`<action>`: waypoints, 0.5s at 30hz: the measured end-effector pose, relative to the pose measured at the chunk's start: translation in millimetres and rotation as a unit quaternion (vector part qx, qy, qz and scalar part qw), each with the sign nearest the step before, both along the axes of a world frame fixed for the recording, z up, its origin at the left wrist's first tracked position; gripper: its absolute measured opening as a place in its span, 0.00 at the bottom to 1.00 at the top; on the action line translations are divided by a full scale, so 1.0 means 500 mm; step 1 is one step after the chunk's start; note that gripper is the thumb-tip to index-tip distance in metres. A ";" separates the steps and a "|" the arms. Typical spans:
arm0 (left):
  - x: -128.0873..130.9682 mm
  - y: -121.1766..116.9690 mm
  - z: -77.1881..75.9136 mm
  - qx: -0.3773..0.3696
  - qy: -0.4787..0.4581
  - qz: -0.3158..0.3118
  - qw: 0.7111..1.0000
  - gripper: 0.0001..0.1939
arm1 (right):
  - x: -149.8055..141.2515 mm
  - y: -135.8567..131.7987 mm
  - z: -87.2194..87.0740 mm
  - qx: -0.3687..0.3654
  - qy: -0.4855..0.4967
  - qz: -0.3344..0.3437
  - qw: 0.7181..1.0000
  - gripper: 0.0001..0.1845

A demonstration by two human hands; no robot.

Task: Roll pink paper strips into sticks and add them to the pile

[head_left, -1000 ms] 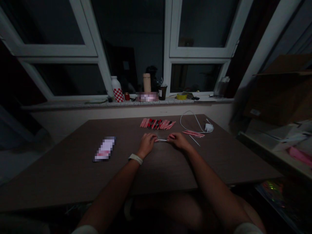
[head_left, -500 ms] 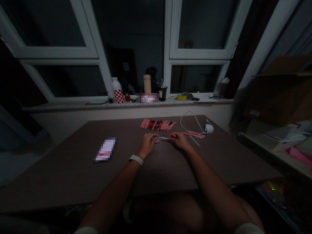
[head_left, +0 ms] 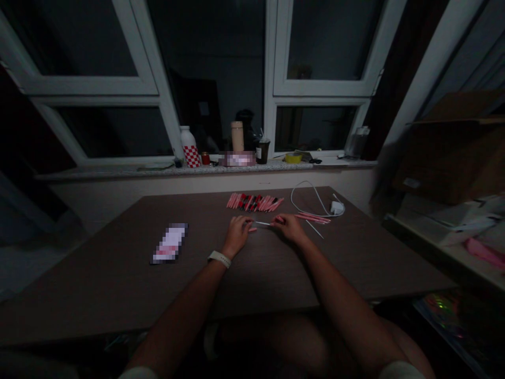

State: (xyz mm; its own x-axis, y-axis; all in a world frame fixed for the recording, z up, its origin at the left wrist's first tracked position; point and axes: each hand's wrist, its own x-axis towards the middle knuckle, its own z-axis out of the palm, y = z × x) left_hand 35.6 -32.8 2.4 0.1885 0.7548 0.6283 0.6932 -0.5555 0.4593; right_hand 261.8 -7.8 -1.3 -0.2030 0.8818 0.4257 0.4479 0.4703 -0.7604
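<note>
My left hand (head_left: 238, 235) and my right hand (head_left: 289, 226) rest close together on the dark wooden table (head_left: 118, 273), both with fingers curled. Between them runs a thin white stick (head_left: 262, 223), pinched at each end. A small pink piece (head_left: 252, 229) shows at my left fingertips. Just beyond the hands lies a row of pink and red pens (head_left: 254, 202). A few loose pink pens (head_left: 313, 217) lie to the right of my right hand. My left wrist carries a white band (head_left: 220, 258).
A white cable with a charger (head_left: 336, 207) curls at the table's far right. A blurred flat packet (head_left: 170, 242) lies to the left. The windowsill holds a checked bottle (head_left: 190, 146), a beige flask (head_left: 237, 136) and a dark cup (head_left: 262, 150). Cardboard boxes (head_left: 453, 142) stand at right.
The hands and the white stick have shifted slightly away from me on the table. The grip on both ends is unchanged.
</note>
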 end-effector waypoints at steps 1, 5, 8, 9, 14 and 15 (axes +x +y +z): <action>0.001 0.000 -0.001 0.001 0.002 -0.004 1.000 0.10 | 0.000 0.000 0.000 0.000 -0.002 0.003 1.000 0.12; 0.003 -0.001 -0.001 -0.001 0.013 -0.016 1.000 0.09 | -0.004 0.002 -0.004 -0.004 -0.010 0.001 1.000 0.11; 0.005 -0.003 0.001 -0.010 0.017 -0.030 0.999 0.09 | -0.007 0.004 -0.008 -0.003 -0.015 0.004 1.000 0.11; 0.005 -0.003 0.001 -0.011 0.017 -0.034 0.999 0.08 | -0.008 0.005 -0.010 -0.003 -0.018 0.009 1.000 0.11; 0.006 -0.003 0.002 -0.004 -0.002 -0.037 0.999 0.07 | -0.014 0.006 -0.014 -0.015 0.008 0.030 0.999 0.11; 0.006 -0.003 0.002 -0.005 -0.006 -0.037 0.999 0.07 | -0.016 0.005 -0.014 -0.019 0.014 0.034 0.999 0.11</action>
